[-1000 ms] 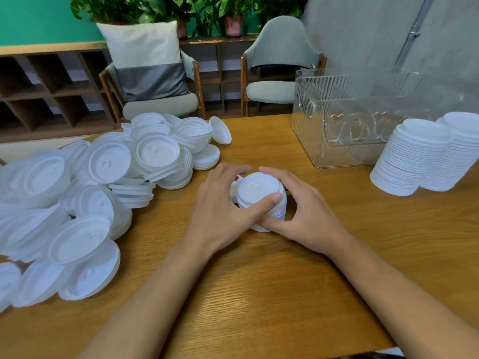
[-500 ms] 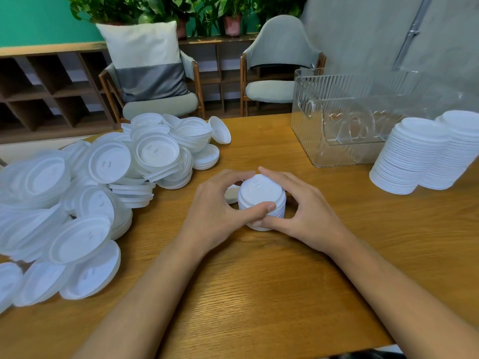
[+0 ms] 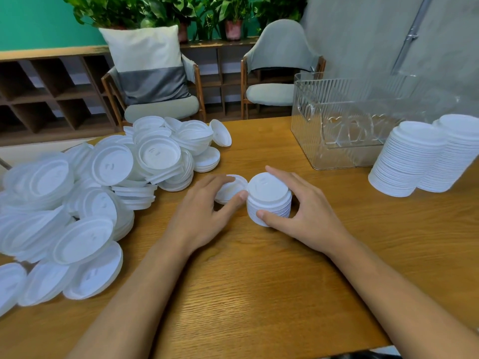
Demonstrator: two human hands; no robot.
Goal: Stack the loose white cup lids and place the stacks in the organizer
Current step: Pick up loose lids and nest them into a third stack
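R. hand point(image 3: 308, 216) wraps small stack point(image 3: 268, 200): its right side hidden behind my fingers. L. hand point(image 3: 199, 218) covers near part of single lid point(image 3: 229, 189) just beside the stack; can't tell if I grip it or only lie over it. Loose-lid pile point(image 3: 77, 203) by tabletop point(image 3: 259, 281) left edge is blurred and cut by the frame; embossed marks unreadable. Outer tall stack point(image 3: 456, 151) at right edge cut off too. Organizer point(image 3: 344, 120) at far-right corner: clear walls fade out, outline uncertain.

The left grip point(image 3: 204, 216) has left the lid stack point(image 3: 269, 200) and moved onto a single lid point(image 3: 228, 190) just beside it, pinching it. Only the right grip point(image 3: 308, 218) now holds the stack, which has shifted slightly right.
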